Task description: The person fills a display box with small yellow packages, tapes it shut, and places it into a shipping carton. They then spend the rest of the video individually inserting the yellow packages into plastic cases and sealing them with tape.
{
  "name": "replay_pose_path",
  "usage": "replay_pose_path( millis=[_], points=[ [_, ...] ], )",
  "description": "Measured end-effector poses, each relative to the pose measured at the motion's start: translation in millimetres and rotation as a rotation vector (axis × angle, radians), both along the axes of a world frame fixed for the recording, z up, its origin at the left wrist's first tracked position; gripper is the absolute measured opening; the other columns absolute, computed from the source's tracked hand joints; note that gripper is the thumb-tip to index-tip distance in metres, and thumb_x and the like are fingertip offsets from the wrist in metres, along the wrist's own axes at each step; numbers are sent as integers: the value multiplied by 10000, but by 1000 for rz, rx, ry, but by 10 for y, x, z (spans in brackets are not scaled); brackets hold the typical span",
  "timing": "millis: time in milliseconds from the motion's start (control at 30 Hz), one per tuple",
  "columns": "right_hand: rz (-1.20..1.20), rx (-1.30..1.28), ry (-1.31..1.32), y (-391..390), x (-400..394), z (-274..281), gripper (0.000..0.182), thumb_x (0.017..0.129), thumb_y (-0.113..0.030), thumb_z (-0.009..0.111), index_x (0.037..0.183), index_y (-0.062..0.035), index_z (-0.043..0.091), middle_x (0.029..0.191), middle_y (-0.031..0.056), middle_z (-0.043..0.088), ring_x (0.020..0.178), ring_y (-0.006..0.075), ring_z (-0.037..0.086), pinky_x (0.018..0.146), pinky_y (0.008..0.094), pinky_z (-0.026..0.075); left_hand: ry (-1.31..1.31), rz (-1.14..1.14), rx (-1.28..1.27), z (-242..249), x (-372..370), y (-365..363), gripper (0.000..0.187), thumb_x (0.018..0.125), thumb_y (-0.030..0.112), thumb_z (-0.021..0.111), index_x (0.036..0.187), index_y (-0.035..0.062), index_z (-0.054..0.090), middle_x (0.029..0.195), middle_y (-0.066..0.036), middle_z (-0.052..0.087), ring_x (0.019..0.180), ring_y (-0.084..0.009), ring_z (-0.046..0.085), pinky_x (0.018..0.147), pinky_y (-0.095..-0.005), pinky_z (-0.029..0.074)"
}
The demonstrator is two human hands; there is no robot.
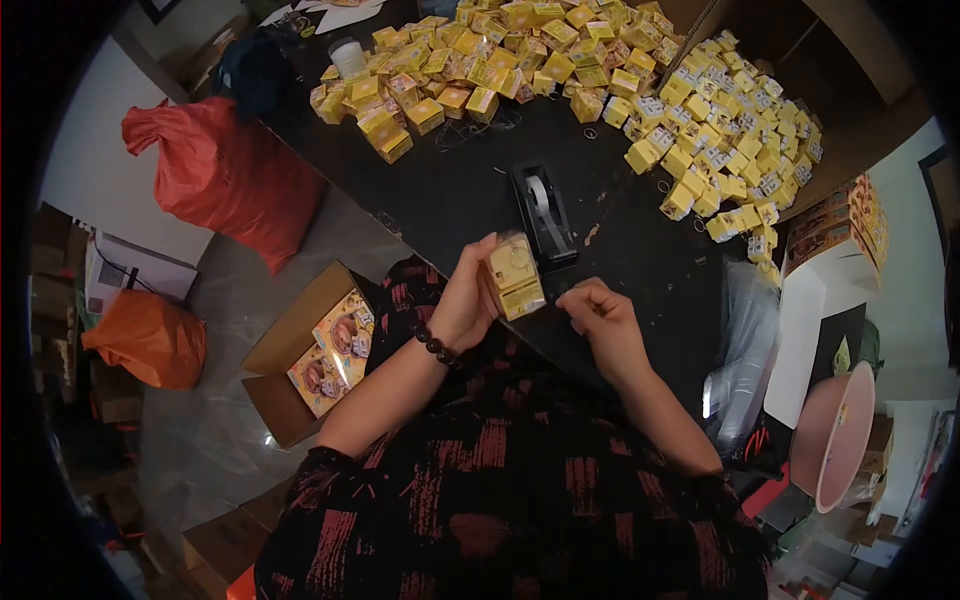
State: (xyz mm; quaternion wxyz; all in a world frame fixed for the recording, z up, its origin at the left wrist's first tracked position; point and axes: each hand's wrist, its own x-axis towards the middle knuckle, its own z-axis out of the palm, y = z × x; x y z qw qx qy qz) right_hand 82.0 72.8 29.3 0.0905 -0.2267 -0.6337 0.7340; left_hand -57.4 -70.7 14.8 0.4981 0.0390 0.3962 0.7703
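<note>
While one black table (440, 190) bears two heaps of yellow boxes (480, 60), uncountable, one red sack (230, 175) stands on the grey floor (330, 230), and one open carton (268, 385) contains two printed packs (335, 355). The right hand (605, 315) curls, its contents unclear; the left hand (470, 295) grasps one yellow package (515, 272) just beside one tape dispenser (545, 220).
</note>
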Motion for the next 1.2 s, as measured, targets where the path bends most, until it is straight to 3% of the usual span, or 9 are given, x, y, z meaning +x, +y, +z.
replay_pose_path(
  millis=[233,400,500,600,733,833,1067,1167,1200],
  points=[
    [82,70,-15,-233,77,64,171,901,-93,635,772,17,655,789,-15,514,643,62,439,587,221,358,-265,33,175,125,203,-36,642,952,598,339,1263,58,490,1137,-157,596,1092,-292,578,917,-437,493],
    [45,789,161,-194,171,18,193,740,-114,793,747,-11,629,827,50,554,776,162,544,674,277,445,-386,-70,154,197,294,-78,727,923,677,295,1279,69,476,1157,-148,589,1082,-274,586,919,-411,504],
    [-198,819,368,-261,111,185,270,673,-189,836,806,-39,655,863,58,574,849,244,548,720,307,461,-350,-80,167,200,309,-77,699,939,652,269,1278,76,474,1165,-133,587,1082,-254,589,906,-392,518],
    [-20,994,431,-257,73,224,275,665,-148,830,864,-53,665,961,58,600,967,256,535,815,324,456,-331,-97,199,213,345,-77,632,971,596,247,1279,89,465,1160,-112,581,1069,-227,594,872,-371,536],
    [75,1044,513,-169,29,155,331,663,-115,826,948,-64,666,1043,81,596,1004,256,524,841,346,453,-150,-43,3,232,446,-59,469,999,533,250,1301,188,344,1175,-55,518,1015,-170,595,779,-332,563],
    [59,807,500,-208,0,160,288,664,-102,815,920,-67,690,1036,47,613,1009,243,529,862,341,438,-139,9,43,224,453,-55,398,1012,496,250,1299,223,294,1174,-46,491,1012,-152,580,767,-306,560],
    [77,580,514,-190,46,225,229,697,-27,780,902,-44,682,1045,59,643,1060,253,544,902,353,447,-206,-51,122,295,437,-111,451,1012,501,229,1367,223,231,1230,-62,470,1086,-181,559,806,-339,560],
    [74,636,542,-134,71,236,240,697,-11,776,914,-43,681,1018,64,654,1036,257,565,900,361,454,-67,-42,189,337,499,-150,577,996,504,350,1450,195,175,1341,-81,402,1186,-197,492,901,-347,509],
    [72,683,572,-120,67,241,253,693,-7,777,925,-45,681,1001,65,659,1016,257,577,890,364,461,-9,-68,308,315,502,-170,582,983,389,444,1446,210,139,1364,-78,331,1219,-202,452,910,-347,513]
  ],
)
